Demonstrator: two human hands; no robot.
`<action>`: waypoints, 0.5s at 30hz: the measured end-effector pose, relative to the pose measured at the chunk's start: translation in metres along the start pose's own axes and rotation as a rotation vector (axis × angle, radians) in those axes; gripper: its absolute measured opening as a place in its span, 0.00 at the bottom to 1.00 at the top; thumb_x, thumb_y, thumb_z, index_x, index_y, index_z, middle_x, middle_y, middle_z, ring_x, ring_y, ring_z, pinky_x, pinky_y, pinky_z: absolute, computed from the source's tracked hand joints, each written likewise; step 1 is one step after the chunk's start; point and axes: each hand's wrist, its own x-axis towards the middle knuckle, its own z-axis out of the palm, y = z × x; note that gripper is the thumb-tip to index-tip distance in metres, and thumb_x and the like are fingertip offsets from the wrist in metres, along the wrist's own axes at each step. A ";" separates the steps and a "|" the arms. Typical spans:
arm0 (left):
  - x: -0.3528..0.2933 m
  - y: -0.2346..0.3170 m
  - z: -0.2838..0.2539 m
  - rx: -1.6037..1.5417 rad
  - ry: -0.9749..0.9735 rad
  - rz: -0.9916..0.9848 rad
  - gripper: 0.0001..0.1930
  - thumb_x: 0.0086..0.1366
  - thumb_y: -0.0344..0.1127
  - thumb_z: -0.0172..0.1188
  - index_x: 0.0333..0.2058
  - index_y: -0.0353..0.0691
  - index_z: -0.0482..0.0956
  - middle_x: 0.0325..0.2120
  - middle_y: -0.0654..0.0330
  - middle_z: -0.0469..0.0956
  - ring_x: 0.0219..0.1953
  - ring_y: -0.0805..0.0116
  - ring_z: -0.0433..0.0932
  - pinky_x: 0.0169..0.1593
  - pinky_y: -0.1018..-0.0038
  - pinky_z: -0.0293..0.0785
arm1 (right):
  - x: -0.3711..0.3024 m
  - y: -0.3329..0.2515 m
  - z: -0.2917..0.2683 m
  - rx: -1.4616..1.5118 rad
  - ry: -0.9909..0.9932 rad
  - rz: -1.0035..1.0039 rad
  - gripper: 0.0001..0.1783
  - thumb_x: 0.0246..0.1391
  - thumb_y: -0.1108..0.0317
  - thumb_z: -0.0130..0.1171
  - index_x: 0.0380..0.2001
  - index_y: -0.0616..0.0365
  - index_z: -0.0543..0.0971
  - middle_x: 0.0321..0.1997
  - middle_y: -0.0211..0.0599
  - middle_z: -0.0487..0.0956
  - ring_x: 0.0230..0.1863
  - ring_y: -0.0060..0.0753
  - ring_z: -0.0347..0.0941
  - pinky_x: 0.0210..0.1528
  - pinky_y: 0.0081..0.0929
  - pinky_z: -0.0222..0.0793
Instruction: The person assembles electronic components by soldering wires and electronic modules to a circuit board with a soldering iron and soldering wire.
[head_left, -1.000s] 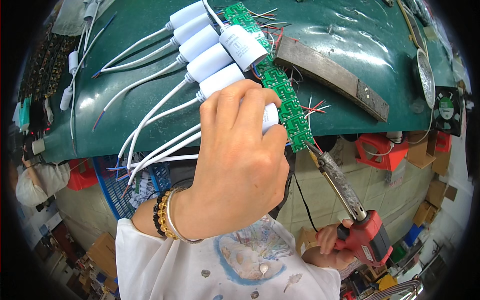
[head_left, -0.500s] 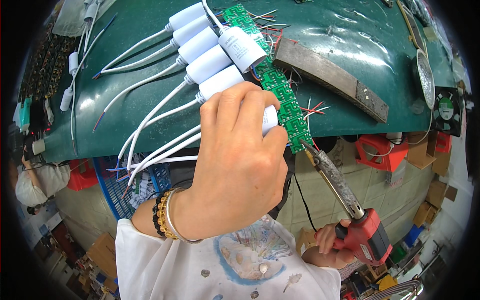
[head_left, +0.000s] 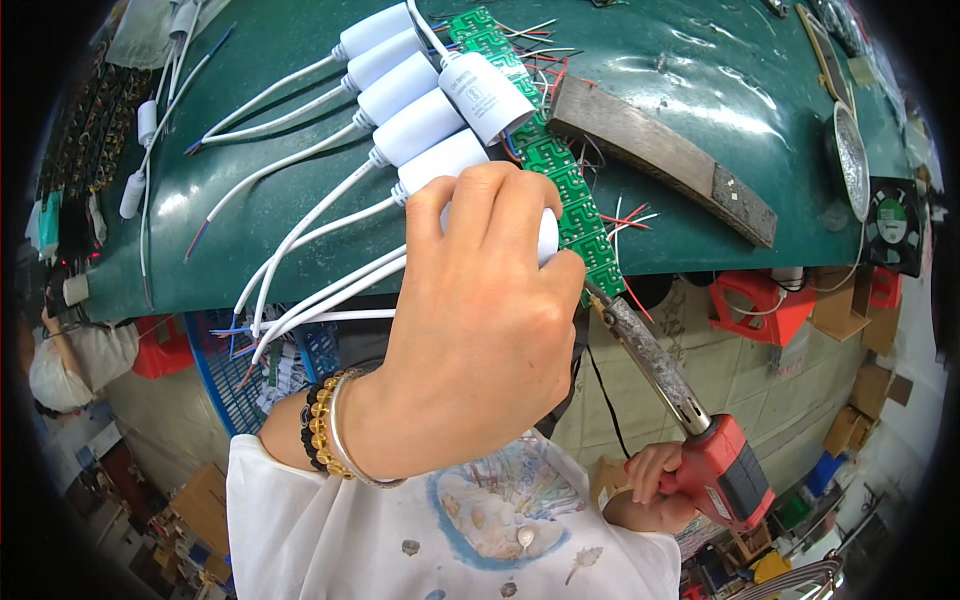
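My left hand point(head_left: 485, 320) is closed around a white cylindrical housing point(head_left: 547, 238), mostly hidden under the fingers. Its end points at the lower end of a strip of joined green circuit boards point(head_left: 572, 215) by the table edge. My right hand point(head_left: 655, 485), lower right, grips the red handle of a soldering gun point(head_left: 655, 365). The gun's tip is at the lowest board, close to my left fingers; contact is hard to make out. Several similar white housings point(head_left: 420, 128) with white cables lie in a row beyond my left hand; another point(head_left: 487, 97) rests across the strip.
A long dark metal bar point(head_left: 660, 160) lies right of the boards on the green table point(head_left: 300, 185). Red and white wires point(head_left: 628, 220) stick out from the strip. A blue basket point(head_left: 225, 385) is below the table at left. Red stools point(head_left: 745, 305) and a fan point(head_left: 893, 225) are at right.
The soldering gun has shifted slightly left, its tip moving from the lowest board's right side toward its lower left. My left hand keeps hold of the housing, nearly still.
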 end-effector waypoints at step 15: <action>0.001 0.000 -0.002 -0.005 -0.001 -0.011 0.06 0.40 0.25 0.60 0.21 0.33 0.74 0.40 0.48 0.70 0.45 0.48 0.66 0.48 0.57 0.58 | 0.015 -0.012 0.017 0.037 0.069 -0.026 0.44 0.50 0.39 0.58 0.55 0.67 0.61 0.10 0.28 0.67 0.10 0.23 0.61 0.17 0.22 0.59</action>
